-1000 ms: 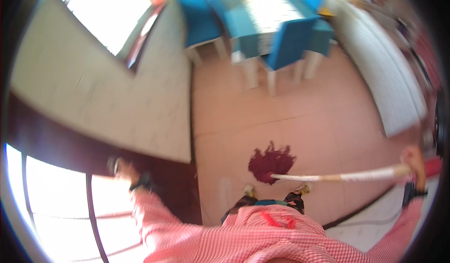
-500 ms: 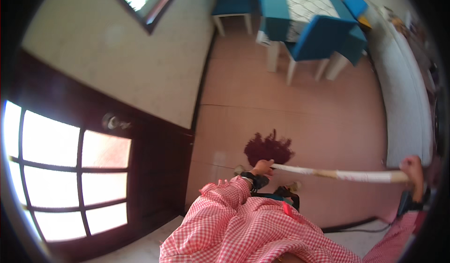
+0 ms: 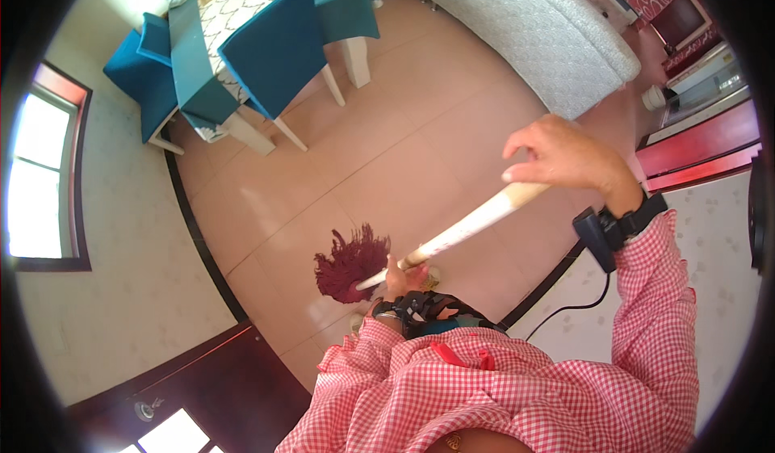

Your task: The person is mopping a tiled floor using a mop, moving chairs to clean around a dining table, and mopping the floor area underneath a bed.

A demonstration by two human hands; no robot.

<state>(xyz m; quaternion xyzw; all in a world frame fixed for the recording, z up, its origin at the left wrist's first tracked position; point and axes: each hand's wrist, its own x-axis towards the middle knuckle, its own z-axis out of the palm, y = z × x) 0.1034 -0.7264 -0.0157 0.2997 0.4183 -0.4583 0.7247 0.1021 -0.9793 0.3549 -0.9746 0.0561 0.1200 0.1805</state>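
A mop with a pale handle [image 3: 472, 220] slants from the lower middle up to the right. Its dark red string head [image 3: 353, 261] is spread on the tiled floor. My left hand [image 3: 397, 278] is wrapped round the handle's lower part, close above the mop head. At the handle's upper end sits my right hand [image 3: 565, 159], palm over the tip, with thumb and forefinger apart; its other fingers are partly hidden. Black devices are strapped to both wrists, and a cable hangs from the right one.
Blue chairs [image 3: 278, 49] stand round a table [image 3: 190, 73] with a teal cloth at the far left. A grey patterned sofa [image 3: 525, 33] runs along the far right. The dark door [image 3: 218, 380] is at the lower left, and a pale wall [image 3: 113, 308] flanks the floor.
The view has turned to the right, bringing the sofa and a screen into sight. The handle now slants up and right instead of lying nearly level. My right hand's fingers have loosened.
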